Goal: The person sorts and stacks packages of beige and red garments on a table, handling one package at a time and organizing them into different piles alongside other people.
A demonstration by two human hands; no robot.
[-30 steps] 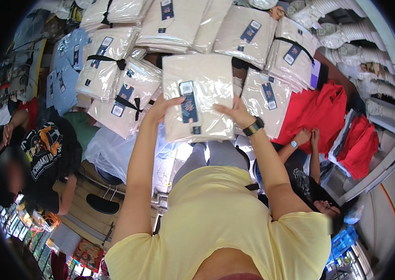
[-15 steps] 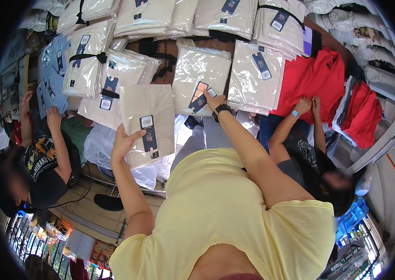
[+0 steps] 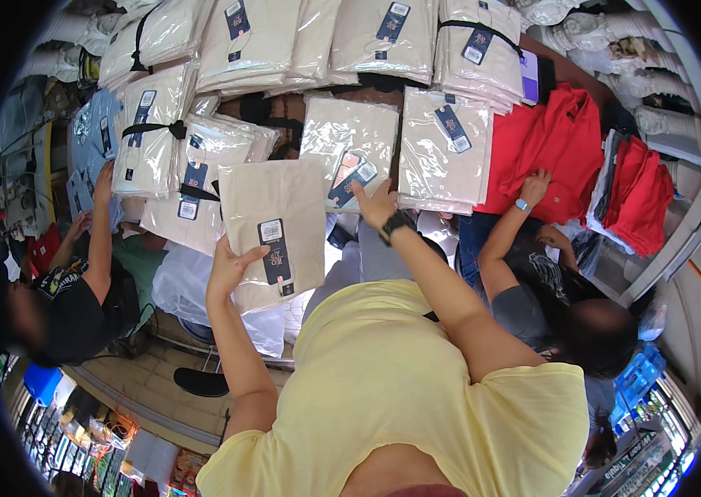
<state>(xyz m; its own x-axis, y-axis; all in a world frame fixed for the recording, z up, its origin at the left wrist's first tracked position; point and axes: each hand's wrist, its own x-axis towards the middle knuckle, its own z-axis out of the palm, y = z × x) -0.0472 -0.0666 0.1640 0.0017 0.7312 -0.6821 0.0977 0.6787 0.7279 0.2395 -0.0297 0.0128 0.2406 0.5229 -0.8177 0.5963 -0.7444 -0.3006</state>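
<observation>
My left hand grips a folded beige garment by its left edge, thumb over the front beside a dark hang tag. The garment is tilted slightly and has no glossy bag over it. My right hand, with a dark wristwatch, is at the lower edge of a clear-bagged beige garment. Its thumb and fingers pinch the lower end of a dark tag with a white label. A peach-coloured slip shows beside that tag. Part of the grip is hidden.
Bagged beige garments lie in stacks across the table, some tied with black bands. Red garments lie at the right, where a co-worker's hand rests. Another co-worker reaches toward blue garments at the left. A stool stands lower left.
My left hand and its garment have shifted right, nearer the bagged one. At my right hand, the dark tag now covers more of the peach slip. The left co-worker's hands have moved.
</observation>
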